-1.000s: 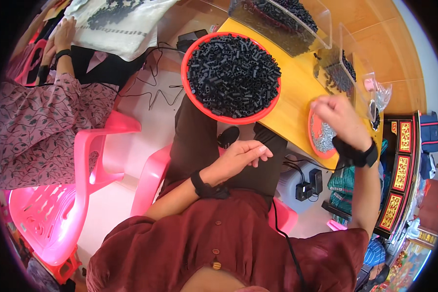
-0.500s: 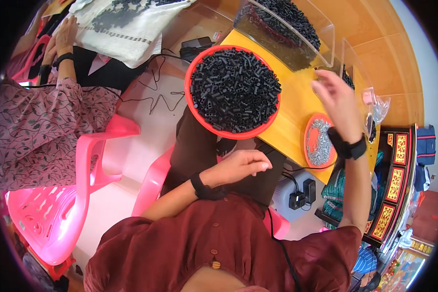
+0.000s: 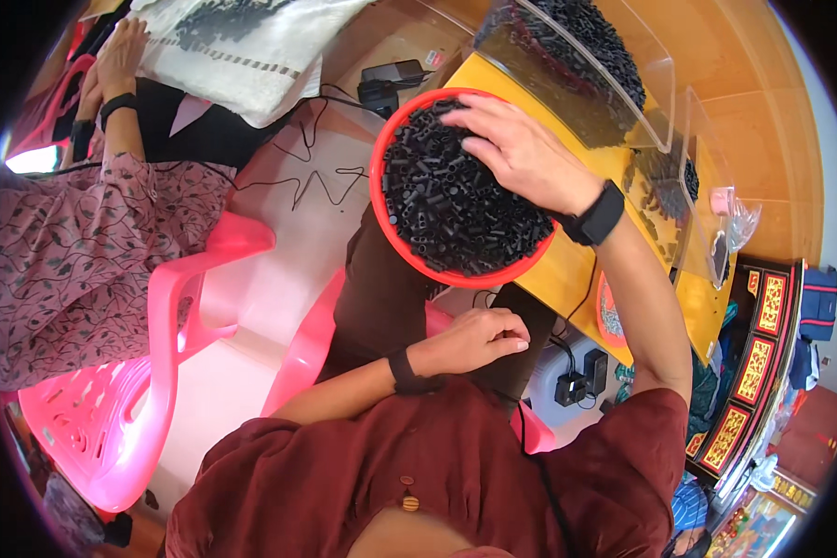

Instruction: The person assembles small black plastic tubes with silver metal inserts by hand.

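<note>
A round red basin (image 3: 379, 200) heaped with short black tubes (image 3: 446, 205) stands in front of me, partly over the edge of the yellow table. My right hand (image 3: 521, 153) reaches over the far right of the heap, its fingers stretched and apart at the tubes. The fingertips lie against or just above the tubes; I cannot tell which. My left hand (image 3: 474, 340) is low over my lap, nearer to me than the basin. Its fingers are curled in, and whatever they may hold is hidden. Both wrists wear black bands.
Clear bins (image 3: 567, 84) of black tubes stand along the far side of the yellow table (image 3: 456, 76). An orange dish (image 3: 607, 307) of small silvery pieces is half behind my right forearm. At left, another person (image 3: 112, 232) sits on a pink chair (image 3: 163, 344). Black cables (image 3: 321, 177) cross the floor.
My right hand has swung left from above the table near the bins to the tubes in the basin. My left hand has barely moved, its fingers more curled. The view has shifted slightly.
</note>
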The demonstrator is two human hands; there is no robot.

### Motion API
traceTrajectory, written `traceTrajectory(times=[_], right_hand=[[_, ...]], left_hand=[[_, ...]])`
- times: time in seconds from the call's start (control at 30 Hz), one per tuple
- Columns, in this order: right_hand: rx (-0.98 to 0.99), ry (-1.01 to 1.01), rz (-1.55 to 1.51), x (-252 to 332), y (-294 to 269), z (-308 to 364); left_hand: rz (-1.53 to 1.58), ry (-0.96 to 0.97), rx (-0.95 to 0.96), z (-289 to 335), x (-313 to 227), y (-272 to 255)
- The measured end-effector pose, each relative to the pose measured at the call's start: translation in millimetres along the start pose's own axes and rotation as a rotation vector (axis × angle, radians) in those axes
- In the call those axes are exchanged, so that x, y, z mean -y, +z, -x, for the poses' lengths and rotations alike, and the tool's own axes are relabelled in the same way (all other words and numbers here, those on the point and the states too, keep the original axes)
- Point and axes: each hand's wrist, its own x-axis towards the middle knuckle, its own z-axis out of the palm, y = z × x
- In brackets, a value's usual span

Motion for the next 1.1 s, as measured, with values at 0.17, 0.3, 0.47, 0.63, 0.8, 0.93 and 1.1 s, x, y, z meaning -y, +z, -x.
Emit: traceTrajectory(times=[0.17,0.3,0.47,0.63,0.8,0.93,1.1], right_hand=[[0.012,0.032,0.103,14,0,28],[0.021,0.084,0.031,27,-2,45],[0.01,0.114,0.107,35,0,66],[-0.03,0.129,0.073,42,2,77],[-0.013,0.137,0.04,43,-1,87],[-0.035,0.168,-0.02,43,-4,93],[-0.188,0.293,-0.207,41,-19,96]], left_hand=[[0.066,0.039,-0.13,-2,1,0],[0.076,0.02,-0.124,-2,0,-1],[0.048,-0.04,-0.06,-3,-2,-3],[0.072,-0.039,-0.08,-3,-4,-1],[0.116,-0.037,-0.101,-3,-7,0],[0.116,-0.063,-0.097,-2,-10,0],[0.127,-0.064,-0.095,-2,-8,1]])
